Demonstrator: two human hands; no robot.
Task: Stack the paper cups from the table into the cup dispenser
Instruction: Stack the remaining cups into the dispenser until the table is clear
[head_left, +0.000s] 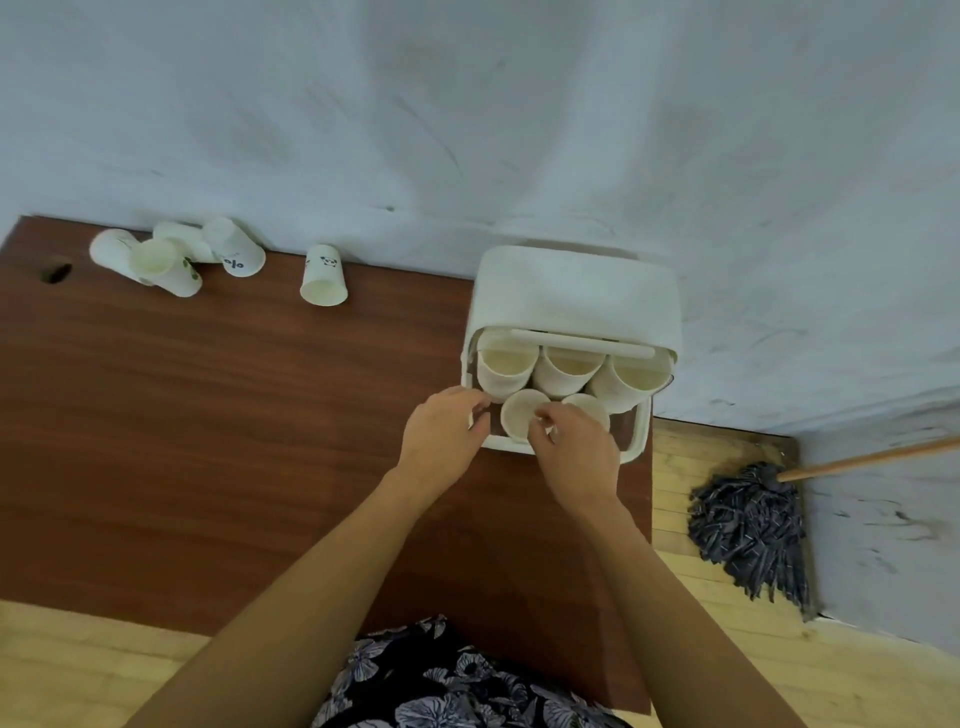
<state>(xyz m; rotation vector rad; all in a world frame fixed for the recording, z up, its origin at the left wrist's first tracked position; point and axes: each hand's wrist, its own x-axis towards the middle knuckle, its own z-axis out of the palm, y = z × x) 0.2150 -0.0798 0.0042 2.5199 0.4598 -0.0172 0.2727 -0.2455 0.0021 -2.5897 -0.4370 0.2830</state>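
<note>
A white cup dispenser (576, 291) stands at the table's back right, its drawer pulled out with three paper cups in the back row and two in front. My right hand (576, 447) pinches the rim of the front-left cup (519, 413) in the drawer. My left hand (444, 434) grips the drawer's front-left corner. Several loose paper cups (176, 254) lie heaped at the table's back left. One more cup (323, 276), printed with a panda, lies on its side beside them.
The brown wooden table (208, 415) has a cable hole (56, 272) near its back left corner. A grey-blue wall rises behind it. A mop (753, 525) leans in the corner on the wooden floor to the right.
</note>
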